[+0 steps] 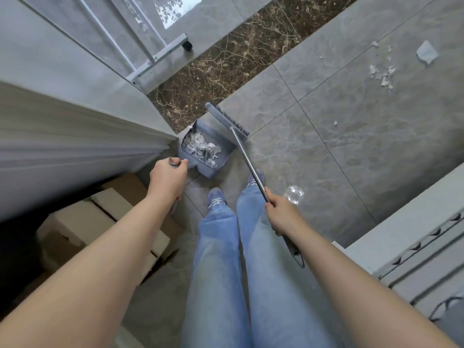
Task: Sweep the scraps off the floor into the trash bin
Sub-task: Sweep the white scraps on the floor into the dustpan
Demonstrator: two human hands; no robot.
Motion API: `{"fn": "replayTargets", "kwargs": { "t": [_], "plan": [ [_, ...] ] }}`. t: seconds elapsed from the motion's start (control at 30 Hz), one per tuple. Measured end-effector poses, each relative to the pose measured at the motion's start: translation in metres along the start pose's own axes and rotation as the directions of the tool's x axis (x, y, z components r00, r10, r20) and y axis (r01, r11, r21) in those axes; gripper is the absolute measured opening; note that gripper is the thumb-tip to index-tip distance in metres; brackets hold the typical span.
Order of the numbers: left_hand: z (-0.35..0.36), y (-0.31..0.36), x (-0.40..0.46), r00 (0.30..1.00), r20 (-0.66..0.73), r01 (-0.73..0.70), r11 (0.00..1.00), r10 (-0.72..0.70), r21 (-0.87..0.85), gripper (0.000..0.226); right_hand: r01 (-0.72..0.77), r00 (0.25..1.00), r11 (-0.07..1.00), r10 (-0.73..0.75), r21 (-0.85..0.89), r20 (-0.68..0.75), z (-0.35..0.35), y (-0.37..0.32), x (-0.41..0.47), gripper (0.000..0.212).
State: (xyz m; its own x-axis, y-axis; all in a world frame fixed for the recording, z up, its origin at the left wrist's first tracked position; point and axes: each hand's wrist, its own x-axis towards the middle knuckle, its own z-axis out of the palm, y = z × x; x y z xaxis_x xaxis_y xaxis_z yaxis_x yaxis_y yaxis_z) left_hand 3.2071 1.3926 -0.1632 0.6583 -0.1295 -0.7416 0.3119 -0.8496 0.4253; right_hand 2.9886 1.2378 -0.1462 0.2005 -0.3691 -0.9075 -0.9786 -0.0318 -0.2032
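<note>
Left hand (168,177) grips dustpan (204,149) handle by wall corner; right hand (281,214) clamps broom (227,121); scraps (383,75) upper right, open floor (326,146) between.

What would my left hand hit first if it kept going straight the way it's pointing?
Most likely the dustpan. The left hand grips the pan's handle and points up the frame at its scrap-filled tray, just ahead. The curtain hangs close on the left, though depth is hard to judge.

We see a grey tiled floor (339,146) crossed by a brown marble strip (226,64). White paper scraps (383,76) lie far right; cardboard boxes (100,222) sit near left, and a dustpan (206,149) rests between.
</note>
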Motion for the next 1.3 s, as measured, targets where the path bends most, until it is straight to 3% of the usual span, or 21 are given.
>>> {"fn": "replayTargets", "kwargs": {
  "t": [0.13, 0.2, 0.3, 0.37, 0.5, 0.67, 0.77, 0.87, 0.97, 1.07, 1.13, 1.3],
  "plan": [
    [-0.009, -0.002, 0.003, 0.995, 0.089, 0.035, 0.999, -0.034, -0.016, 0.033, -0.023, 0.999, 1.000, 0.023, -0.001, 0.028, 0.028, -0.023, 0.018, 0.052],
    [-0.016, -0.002, 0.005, 0.993, 0.117, 0.010, 1.000, -0.012, 0.022, 0.034, -0.077, 0.989, 0.983, 0.054, 0.164, 0.136, 0.048, -0.027, 0.006, 0.046],
    [-0.027, 0.004, 0.007, 0.988, 0.155, -0.026, 0.996, 0.012, 0.086, 0.032, -0.298, 0.941, 0.752, 0.130, 0.588, 0.312, 0.056, -0.009, -0.012, 0.049],
    [-0.032, 0.008, 0.010, 0.986, 0.160, -0.056, 0.992, 0.037, 0.117, 0.032, -0.372, 0.918, 0.602, 0.124, 0.707, 0.377, 0.043, 0.003, -0.024, 0.045],
    [-0.031, 0.017, 0.014, 0.970, 0.229, -0.125, 0.977, 0.084, 0.173, 0.035, -0.268, 0.963, 0.588, 0.136, 0.763, 0.234, 0.007, 0.020, -0.031, 0.049],
    [-0.016, 0.026, 0.011, 0.949, 0.299, -0.161, 0.966, 0.096, 0.202, 0.037, -0.139, 0.975, 0.846, 0.207, 0.514, -0.076, -0.015, 0.030, 0.021, 0.055],
    [-0.004, 0.027, 0.007, 0.951, 0.293, -0.164, 0.965, 0.099, 0.205, 0.036, -0.197, 0.973, 0.842, 0.232, 0.503, -0.007, 0.005, 0.028, 0.046, 0.065],
    [0.004, 0.026, -0.001, 0.962, 0.262, -0.122, 0.980, 0.078, 0.157, 0.036, -0.256, 0.966, 0.820, 0.237, 0.512, 0.102, 0.035, 0.034, 0.042, 0.060],
    [0.006, 0.023, -0.015, 0.971, 0.222, -0.115, 0.984, 0.083, 0.135, 0.037, -0.122, 0.991, 0.889, 0.136, 0.442, -0.001, 0.044, 0.047, 0.008, 0.052],
    [0.001, 0.013, -0.032, 0.980, 0.186, -0.100, 0.987, 0.076, 0.123, 0.036, 0.041, 0.990, 0.989, -0.021, 0.144, -0.141, 0.027, 0.049, 0.001, 0.057],
    [-0.004, 0.003, -0.044, 0.983, 0.171, -0.082, 0.989, 0.061, 0.119, 0.034, 0.111, 0.978, 0.992, -0.121, -0.065, -0.168, 0.003, 0.036, 0.017, 0.061],
    [-0.013, -0.020, -0.065, 0.996, 0.086, 0.007, 0.998, -0.012, 0.056, 0.035, 0.232, 0.950, 0.825, -0.307, -0.516, -0.063, -0.048, -0.027, 0.053, 0.069]
  ]
}}
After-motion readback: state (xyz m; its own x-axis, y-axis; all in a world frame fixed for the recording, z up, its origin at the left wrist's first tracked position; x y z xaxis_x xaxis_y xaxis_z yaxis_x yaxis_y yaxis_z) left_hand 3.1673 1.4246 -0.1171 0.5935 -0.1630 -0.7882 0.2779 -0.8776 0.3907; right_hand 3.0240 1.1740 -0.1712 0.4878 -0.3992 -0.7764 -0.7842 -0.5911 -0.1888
